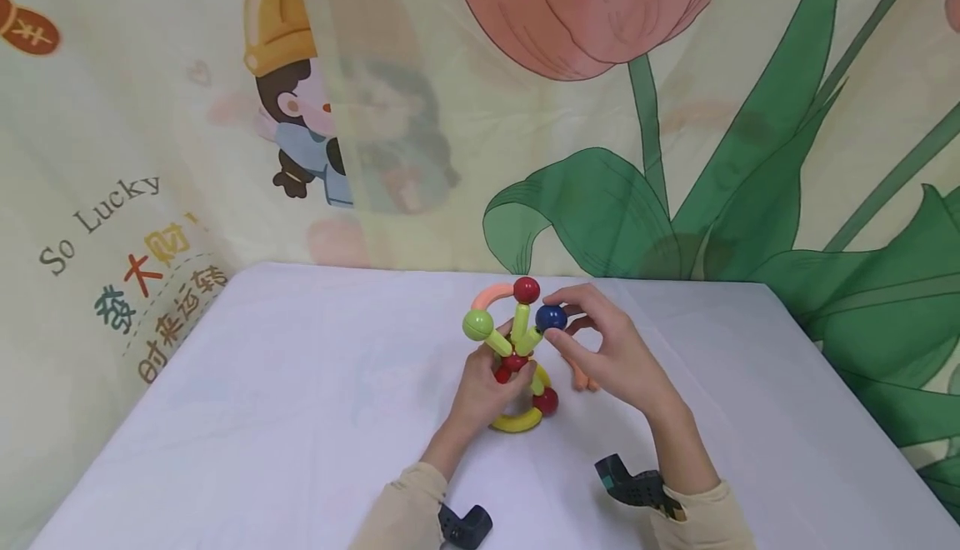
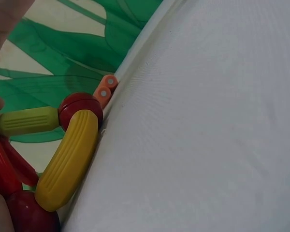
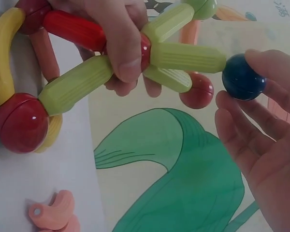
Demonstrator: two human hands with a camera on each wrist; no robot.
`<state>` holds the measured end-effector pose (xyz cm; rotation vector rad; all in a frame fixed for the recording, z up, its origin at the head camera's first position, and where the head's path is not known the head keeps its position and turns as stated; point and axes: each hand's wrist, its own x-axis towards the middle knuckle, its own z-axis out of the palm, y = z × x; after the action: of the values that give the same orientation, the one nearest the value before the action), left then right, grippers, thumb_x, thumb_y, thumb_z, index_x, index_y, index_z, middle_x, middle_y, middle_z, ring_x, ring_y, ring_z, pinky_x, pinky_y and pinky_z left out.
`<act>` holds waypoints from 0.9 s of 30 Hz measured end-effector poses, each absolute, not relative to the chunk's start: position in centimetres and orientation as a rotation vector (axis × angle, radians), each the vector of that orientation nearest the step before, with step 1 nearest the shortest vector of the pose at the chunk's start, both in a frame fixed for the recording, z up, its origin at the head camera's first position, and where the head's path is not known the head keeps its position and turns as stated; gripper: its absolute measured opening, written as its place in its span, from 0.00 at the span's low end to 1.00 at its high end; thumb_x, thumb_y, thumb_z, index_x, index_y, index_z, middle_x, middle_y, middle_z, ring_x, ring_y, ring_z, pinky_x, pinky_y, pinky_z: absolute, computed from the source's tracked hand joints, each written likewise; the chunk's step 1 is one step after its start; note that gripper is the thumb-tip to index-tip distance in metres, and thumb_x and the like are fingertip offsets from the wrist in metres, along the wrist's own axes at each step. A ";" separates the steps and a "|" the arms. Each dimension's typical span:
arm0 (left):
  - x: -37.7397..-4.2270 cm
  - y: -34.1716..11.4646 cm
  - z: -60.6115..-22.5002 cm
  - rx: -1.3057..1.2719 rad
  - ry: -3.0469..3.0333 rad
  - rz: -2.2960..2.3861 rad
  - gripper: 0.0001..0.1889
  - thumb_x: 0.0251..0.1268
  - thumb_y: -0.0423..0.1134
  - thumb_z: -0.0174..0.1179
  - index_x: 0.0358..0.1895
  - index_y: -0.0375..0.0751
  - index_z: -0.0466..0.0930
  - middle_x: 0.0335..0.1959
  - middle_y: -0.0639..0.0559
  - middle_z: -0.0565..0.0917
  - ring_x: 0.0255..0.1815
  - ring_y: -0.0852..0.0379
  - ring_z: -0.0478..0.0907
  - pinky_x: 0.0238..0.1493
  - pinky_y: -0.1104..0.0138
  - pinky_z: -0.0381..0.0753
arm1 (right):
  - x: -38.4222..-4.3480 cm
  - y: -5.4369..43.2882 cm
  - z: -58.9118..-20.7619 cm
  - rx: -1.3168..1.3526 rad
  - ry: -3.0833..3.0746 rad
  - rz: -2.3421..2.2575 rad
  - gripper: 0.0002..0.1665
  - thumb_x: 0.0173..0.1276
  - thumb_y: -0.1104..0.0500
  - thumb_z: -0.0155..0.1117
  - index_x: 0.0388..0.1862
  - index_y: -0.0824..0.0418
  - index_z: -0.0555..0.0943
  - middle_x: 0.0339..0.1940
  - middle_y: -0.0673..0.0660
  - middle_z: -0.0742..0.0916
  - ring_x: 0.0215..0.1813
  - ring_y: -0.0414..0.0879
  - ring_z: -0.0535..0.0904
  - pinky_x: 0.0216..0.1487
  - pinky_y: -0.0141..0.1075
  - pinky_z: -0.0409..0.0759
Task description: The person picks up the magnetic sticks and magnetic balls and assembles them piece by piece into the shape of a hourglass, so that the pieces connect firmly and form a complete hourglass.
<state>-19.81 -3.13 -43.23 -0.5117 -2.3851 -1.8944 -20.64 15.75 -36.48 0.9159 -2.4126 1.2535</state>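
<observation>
My left hand (image 1: 478, 392) grips a magnetic ball-and-stick structure around its central red ball (image 3: 145, 50). Light green sticks (image 3: 188, 57) fan out from that ball. One carries a green ball (image 1: 477, 325), another a red ball (image 1: 527, 290), with a curved pink stick (image 1: 491, 293) between them. Fingertips of my right hand (image 1: 615, 350) pinch a dark blue ball (image 3: 242, 77) at the end of a third green stick. Lower down, curved yellow sticks (image 2: 70, 162) and red balls (image 3: 21, 123) form the base, joined by red sticks (image 3: 73, 30).
Curved pink sticks (image 3: 53, 212) lie together on the white table (image 1: 337, 383), just right of the structure. A printed cloth (image 1: 420, 233) hangs behind the table's far edge. Dark wrist devices (image 1: 633, 483) sit near both sleeves.
</observation>
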 end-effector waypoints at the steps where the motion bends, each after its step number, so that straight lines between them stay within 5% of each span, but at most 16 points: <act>1: -19.7 -3.2 -43.2 -0.510 -2.385 -1.892 0.30 0.61 0.36 0.61 0.67 0.55 0.65 0.50 0.52 0.82 0.50 0.57 0.79 0.56 0.62 0.75 | -20.6 15.7 -36.4 0.932 -2.414 1.246 0.24 0.60 0.62 0.68 0.55 0.55 0.74 0.51 0.50 0.79 0.51 0.40 0.77 0.46 0.33 0.81; 12: -19.2 -3.1 -42.8 -0.485 -2.445 -1.823 0.28 0.62 0.35 0.60 0.66 0.45 0.65 0.52 0.45 0.80 0.53 0.50 0.79 0.56 0.58 0.77 | -20.3 15.8 -36.1 0.914 -2.471 1.167 0.25 0.62 0.60 0.66 0.58 0.55 0.73 0.54 0.50 0.79 0.52 0.39 0.77 0.47 0.32 0.80; 18: -20.5 -2.8 -44.7 -0.485 -2.421 -1.833 0.29 0.61 0.37 0.61 0.66 0.51 0.65 0.51 0.49 0.81 0.52 0.54 0.80 0.56 0.60 0.78 | -20.2 16.9 -35.6 0.821 -2.522 1.072 0.21 0.69 0.58 0.58 0.60 0.54 0.72 0.55 0.52 0.80 0.51 0.41 0.78 0.49 0.35 0.78; 27: -20.8 -2.8 -45.8 -0.492 -2.400 -1.829 0.30 0.61 0.39 0.62 0.66 0.59 0.65 0.50 0.56 0.81 0.50 0.59 0.79 0.55 0.65 0.78 | -20.1 19.5 -35.3 0.676 -2.702 0.938 0.20 0.68 0.56 0.60 0.57 0.56 0.73 0.52 0.50 0.81 0.49 0.41 0.78 0.46 0.33 0.79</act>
<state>-20.80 -2.80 -45.77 -0.4920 -2.4000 -1.8293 -20.10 19.52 -35.30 0.6758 -2.7019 0.9378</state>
